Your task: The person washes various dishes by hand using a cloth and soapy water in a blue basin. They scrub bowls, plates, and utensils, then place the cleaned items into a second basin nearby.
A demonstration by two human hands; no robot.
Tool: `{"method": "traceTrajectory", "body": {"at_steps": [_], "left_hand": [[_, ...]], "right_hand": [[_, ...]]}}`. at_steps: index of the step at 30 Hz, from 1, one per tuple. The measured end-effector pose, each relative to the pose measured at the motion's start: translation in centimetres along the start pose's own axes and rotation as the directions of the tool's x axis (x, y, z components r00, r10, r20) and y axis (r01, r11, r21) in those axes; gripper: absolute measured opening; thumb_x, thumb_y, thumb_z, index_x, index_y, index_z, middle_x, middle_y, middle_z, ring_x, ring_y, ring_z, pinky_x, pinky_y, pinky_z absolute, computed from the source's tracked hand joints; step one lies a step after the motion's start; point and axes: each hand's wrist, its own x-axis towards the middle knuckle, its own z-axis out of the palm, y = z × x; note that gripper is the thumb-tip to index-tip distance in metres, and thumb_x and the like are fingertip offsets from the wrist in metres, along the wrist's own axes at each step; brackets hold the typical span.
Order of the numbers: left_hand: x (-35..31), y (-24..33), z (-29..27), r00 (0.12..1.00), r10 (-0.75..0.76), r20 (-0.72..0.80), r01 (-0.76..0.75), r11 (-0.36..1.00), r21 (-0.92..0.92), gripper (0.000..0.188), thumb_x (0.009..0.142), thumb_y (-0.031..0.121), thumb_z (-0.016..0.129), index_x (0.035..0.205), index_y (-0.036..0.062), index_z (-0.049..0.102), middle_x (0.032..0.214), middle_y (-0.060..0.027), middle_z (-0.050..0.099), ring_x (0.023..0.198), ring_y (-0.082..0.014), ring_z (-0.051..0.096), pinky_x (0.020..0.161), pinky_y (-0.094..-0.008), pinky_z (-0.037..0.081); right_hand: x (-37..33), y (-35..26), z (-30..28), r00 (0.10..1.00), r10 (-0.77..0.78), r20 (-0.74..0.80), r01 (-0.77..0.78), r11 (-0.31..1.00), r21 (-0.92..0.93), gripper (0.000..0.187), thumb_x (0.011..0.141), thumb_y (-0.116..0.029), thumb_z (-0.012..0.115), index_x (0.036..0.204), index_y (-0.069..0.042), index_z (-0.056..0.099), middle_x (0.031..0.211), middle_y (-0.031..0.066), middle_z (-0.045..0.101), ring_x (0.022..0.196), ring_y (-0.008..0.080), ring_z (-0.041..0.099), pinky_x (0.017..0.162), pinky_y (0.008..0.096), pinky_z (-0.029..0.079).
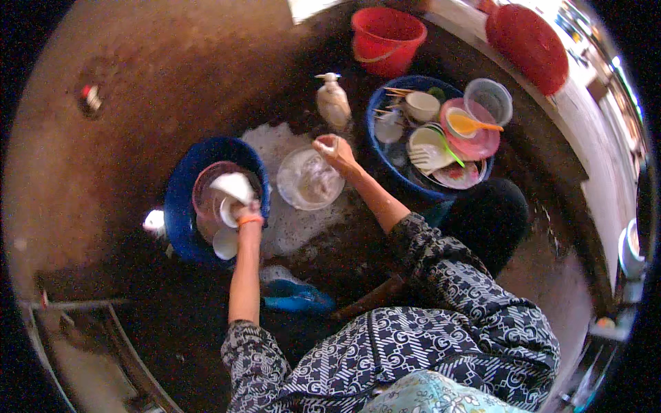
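My left hand (248, 212) reaches into the blue basin (177, 230) on the left. Its fingers are closed on a white bowl (233, 186), which is smeared by motion. A pink basin (205, 182) and a white cup (226, 244) lie in there below the hand. My right hand (335, 153) is curled closed above the far right rim of a round tub of soapy water (310, 180). Something pale shows between its fingers, too small to name. Suds surround the tub on the floor.
A second blue tub (375, 148) at the right holds bowls, plates, an orange ladle (475, 124) and chopsticks. A pump bottle (333, 102) and a red bucket (387, 43) stand beyond. My blue shoe (296, 297) is near the suds.
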Motion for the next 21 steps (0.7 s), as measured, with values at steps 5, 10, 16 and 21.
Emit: {"method": "traceTrajectory", "body": {"at_steps": [5, 10, 16, 21], "left_hand": [[4.4, 2.0, -4.3, 0.838, 0.168, -0.519, -0.175, 0.984, 0.037, 0.015, 0.085, 0.01, 0.049, 0.096, -0.0021, 0.049, 0.083, -0.0102, 0.059, 0.062, -0.0207, 0.056, 0.055, -0.0307, 0.049], [4.3, 4.1, -10.6, 0.658, 0.227, -0.718, -0.233, 0.968, 0.093, 0.022, 0.084, 0.002, 0.046, 0.099, -0.0126, 0.038, 0.087, -0.0174, 0.061, 0.064, -0.0251, 0.06, 0.058, -0.0351, 0.056], [5.3, 3.5, -12.5, 0.7, 0.211, -0.682, -0.206, 0.974, 0.09, 0.019, 0.087, 0.009, 0.043, 0.091, -0.0092, 0.044, 0.079, -0.0155, 0.061, 0.061, -0.0244, 0.06, 0.056, -0.0336, 0.054], [5.1, 2.5, -8.9, 0.761, 0.248, -0.599, -0.128, 0.963, 0.237, 0.026, 0.088, 0.017, 0.04, 0.082, -0.0038, 0.053, 0.07, -0.0122, 0.062, 0.057, -0.0229, 0.059, 0.054, -0.0319, 0.051]], "right_hand": [[0.8, 1.3, -7.5, 0.676, -0.277, -0.683, -0.124, 0.871, -0.476, 0.04, 0.075, -0.025, 0.065, 0.107, -0.002, 0.061, 0.12, 0.0197, 0.055, 0.116, 0.0373, 0.048, 0.1, 0.043, 0.037], [-2.3, 5.9, -13.6, 0.675, -0.111, -0.73, -0.516, 0.635, -0.574, 0.057, 0.072, -0.027, 0.063, 0.123, -0.002, 0.054, 0.134, 0.0252, 0.043, 0.129, 0.0397, 0.035, 0.109, 0.0489, 0.025], [-5.9, 8.2, -15.0, 0.817, 0.116, -0.565, -0.553, 0.435, -0.711, 0.055, 0.075, -0.02, 0.06, 0.128, -0.008, 0.052, 0.14, 0.0107, 0.043, 0.135, 0.0343, 0.031, 0.108, 0.066, 0.011], [-5.3, 10.2, -14.9, 0.889, 0.034, -0.456, -0.438, 0.348, -0.829, 0.041, 0.079, -0.024, 0.058, 0.118, -0.011, 0.06, 0.133, 0.0126, 0.05, 0.13, 0.0335, 0.038, 0.104, 0.059, 0.027]]}}
